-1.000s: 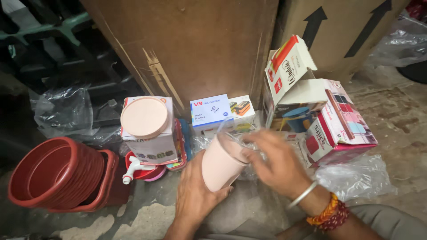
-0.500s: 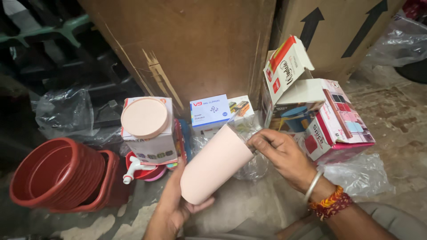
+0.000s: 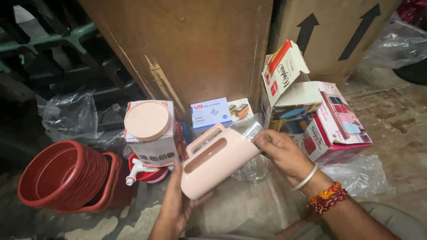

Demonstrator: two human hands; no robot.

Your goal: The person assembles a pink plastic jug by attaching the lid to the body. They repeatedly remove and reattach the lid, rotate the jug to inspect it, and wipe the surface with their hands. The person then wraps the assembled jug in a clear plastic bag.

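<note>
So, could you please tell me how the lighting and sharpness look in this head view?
Head view: soft, even light, with no harsh glare on the pink jug; the left hand and right hand are sharp; the upper left corner falls into deep shadow; wide-angle bending shows at the cardboard box edges.

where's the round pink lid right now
In the head view, the round pink lid lies on top of a small box left of centre, right of the red tubs and left of the pink jug.
</note>
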